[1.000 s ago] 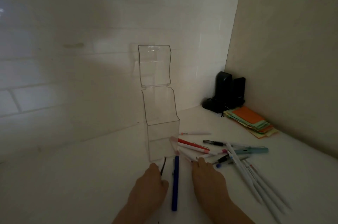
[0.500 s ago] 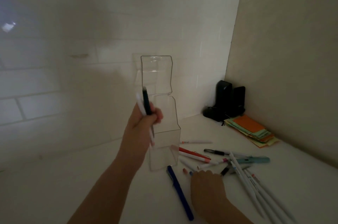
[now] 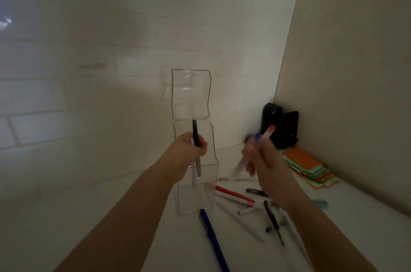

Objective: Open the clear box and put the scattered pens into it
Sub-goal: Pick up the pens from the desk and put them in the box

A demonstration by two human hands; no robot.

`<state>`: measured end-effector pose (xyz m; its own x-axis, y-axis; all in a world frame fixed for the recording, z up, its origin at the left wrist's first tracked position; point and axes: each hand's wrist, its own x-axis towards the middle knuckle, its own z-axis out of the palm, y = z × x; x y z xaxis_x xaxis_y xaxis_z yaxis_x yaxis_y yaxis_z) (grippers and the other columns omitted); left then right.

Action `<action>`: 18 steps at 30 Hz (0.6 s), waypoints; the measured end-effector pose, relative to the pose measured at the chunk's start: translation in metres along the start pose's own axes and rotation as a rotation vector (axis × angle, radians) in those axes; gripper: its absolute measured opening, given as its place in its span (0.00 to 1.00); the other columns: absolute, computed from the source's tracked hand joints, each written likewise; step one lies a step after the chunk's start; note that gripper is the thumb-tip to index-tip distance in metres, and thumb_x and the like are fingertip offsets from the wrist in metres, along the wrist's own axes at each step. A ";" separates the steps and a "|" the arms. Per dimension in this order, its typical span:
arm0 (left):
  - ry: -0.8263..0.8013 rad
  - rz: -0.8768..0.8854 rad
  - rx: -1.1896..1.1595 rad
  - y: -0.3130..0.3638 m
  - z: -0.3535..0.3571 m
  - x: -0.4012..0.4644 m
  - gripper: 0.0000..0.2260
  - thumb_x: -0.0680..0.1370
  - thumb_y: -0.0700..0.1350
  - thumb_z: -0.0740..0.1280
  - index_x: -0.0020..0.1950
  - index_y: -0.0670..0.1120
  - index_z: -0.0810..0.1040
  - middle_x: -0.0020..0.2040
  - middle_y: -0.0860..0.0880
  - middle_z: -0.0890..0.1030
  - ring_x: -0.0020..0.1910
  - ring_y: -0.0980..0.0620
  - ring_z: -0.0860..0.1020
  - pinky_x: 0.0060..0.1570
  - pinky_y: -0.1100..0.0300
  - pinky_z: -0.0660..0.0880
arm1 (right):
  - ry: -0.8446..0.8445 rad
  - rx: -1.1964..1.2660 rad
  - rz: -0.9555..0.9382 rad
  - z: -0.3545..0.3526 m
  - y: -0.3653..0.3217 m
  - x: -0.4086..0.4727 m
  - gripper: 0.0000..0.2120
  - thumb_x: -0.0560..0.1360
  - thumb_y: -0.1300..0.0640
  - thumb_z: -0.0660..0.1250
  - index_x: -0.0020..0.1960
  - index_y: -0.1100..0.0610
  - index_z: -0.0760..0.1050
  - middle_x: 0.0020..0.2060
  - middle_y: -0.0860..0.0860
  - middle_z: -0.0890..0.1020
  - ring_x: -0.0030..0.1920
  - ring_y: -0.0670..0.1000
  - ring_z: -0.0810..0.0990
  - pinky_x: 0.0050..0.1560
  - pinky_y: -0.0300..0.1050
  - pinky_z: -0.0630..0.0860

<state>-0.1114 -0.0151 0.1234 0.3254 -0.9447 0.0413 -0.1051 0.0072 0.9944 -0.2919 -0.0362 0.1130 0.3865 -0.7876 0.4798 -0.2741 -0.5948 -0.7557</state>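
**Pens head for the open box, two fistfuls at once**

In a dim corner, a person loads a clear box (image 3: pixel 195 182) that stands upright on the white surface (image 3: pixel 89 227), its hinged lid (image 3: pixel 190 94) already swung up above the mouth. Left of the box's centre line, the left hand (image 3: pixel 189 151) hovers over the opening, its fingers (image 3: pixel 203 146) wrapped tight around a black pen (image 3: pixel 195 134) and a pale one, whose lower ends dip inside the box walls. Right of the box, the right hand (image 3: pixel 260 156) is raised and blurred, fingers clenched on two or three pens, one with a red-orange cap (image 3: pixel 271 128). Below and right of the box, the rest lie scattered: a blue pen (image 3: pixel 213 242) nearest its base, a red-and-white pen (image 3: pixel 233 197), a slim black one (image 3: pixel 273 220) and several white ones. Further right, against the side wall, sit a stack of coloured paper (image 3: pixel 309 167) and a dark object (image 3: pixel 280 125) behind it.

The risk, as it looks from here, is the tall, light box: a knock from either hand, or pens dropped against one wall, could tip it over. Two hands converging on one narrow mouth could also clash and spill pens back out. The raised lid might fall shut if jolted.

No brand, label or lettering can be read in this light.
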 end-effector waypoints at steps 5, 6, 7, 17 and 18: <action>-0.003 0.101 0.184 -0.003 0.003 -0.004 0.12 0.74 0.31 0.60 0.49 0.46 0.73 0.43 0.50 0.78 0.42 0.53 0.76 0.39 0.62 0.70 | 0.095 0.138 -0.115 0.023 -0.022 0.032 0.06 0.78 0.54 0.56 0.52 0.52 0.70 0.37 0.45 0.76 0.37 0.42 0.77 0.41 0.31 0.77; 0.024 0.125 0.229 -0.006 0.003 -0.004 0.12 0.73 0.31 0.59 0.48 0.47 0.73 0.44 0.50 0.78 0.43 0.53 0.75 0.39 0.63 0.70 | 0.105 0.123 -0.114 0.028 -0.022 0.036 0.06 0.78 0.54 0.57 0.52 0.52 0.71 0.37 0.45 0.76 0.37 0.42 0.77 0.40 0.29 0.76; 0.065 0.146 0.245 -0.009 0.003 -0.004 0.13 0.73 0.30 0.58 0.47 0.47 0.73 0.47 0.49 0.78 0.44 0.53 0.75 0.38 0.64 0.70 | 0.098 0.106 -0.097 0.032 -0.021 0.040 0.07 0.78 0.53 0.57 0.53 0.53 0.71 0.37 0.44 0.75 0.37 0.42 0.77 0.39 0.27 0.75; 0.106 0.655 0.534 -0.068 0.012 -0.061 0.22 0.70 0.31 0.56 0.41 0.61 0.66 0.45 0.62 0.72 0.50 0.68 0.71 0.52 0.77 0.66 | -0.176 -0.130 0.050 0.049 0.009 0.039 0.11 0.73 0.53 0.66 0.55 0.52 0.75 0.47 0.48 0.77 0.42 0.41 0.75 0.37 0.29 0.70; -0.049 0.641 0.616 -0.078 0.013 -0.065 0.22 0.70 0.31 0.56 0.44 0.61 0.68 0.49 0.61 0.72 0.53 0.68 0.70 0.57 0.74 0.66 | -0.163 -0.120 0.057 0.042 0.010 0.037 0.11 0.73 0.52 0.67 0.55 0.49 0.75 0.46 0.46 0.77 0.42 0.41 0.76 0.36 0.29 0.72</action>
<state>-0.1363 0.0417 0.0414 -0.0091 -0.8326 0.5538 -0.7443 0.3755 0.5523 -0.2433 -0.0647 0.1048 0.5020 -0.7899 0.3523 -0.3988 -0.5728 -0.7161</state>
